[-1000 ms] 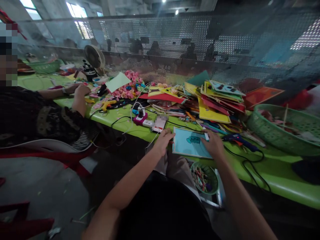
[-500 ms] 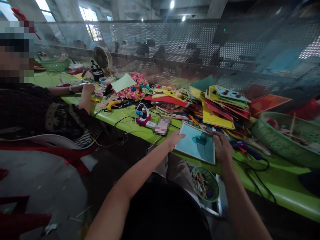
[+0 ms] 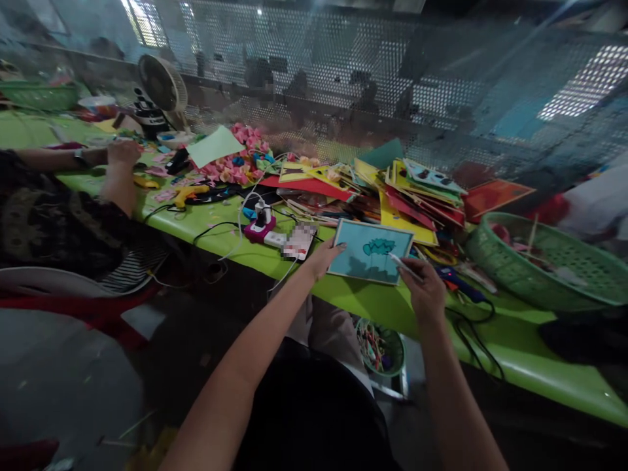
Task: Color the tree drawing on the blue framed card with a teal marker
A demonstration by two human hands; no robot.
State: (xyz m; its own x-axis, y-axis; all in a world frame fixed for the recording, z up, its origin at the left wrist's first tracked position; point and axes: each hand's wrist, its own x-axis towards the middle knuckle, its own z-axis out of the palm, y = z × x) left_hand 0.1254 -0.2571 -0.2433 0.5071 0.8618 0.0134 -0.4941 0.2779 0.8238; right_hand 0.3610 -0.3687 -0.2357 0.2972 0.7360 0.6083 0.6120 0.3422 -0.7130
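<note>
A light blue framed board point(image 3: 360, 265) with a pale border lies tilted near the table's front edge. On it is a teal, jagged-edged drawn or cut-out shape point(image 3: 379, 247). My left hand point(image 3: 322, 258) grips the board's left edge, thumb on top. In my right hand point(image 3: 422, 282) is a slim white pen point(image 3: 403, 265), pinched in the fingers. Its tip points at the right end of the teal shape; whether it touches is too small to tell.
A green table point(image 3: 510, 353) bears stacked coloured boards point(image 3: 412, 216), a power strip point(image 3: 265, 230), a blue glue gun point(image 3: 458, 282) with a black cable and a green basket point(image 3: 544, 275). A smaller basket point(image 3: 400, 353) stands below. At left sits a co-worker point(image 3: 59, 203); a fan point(image 3: 161, 85) stands behind.
My right hand has left the board's right edge and now holds the white pen over it. The board has turned slightly and the whole view has shifted to the right and down.
</note>
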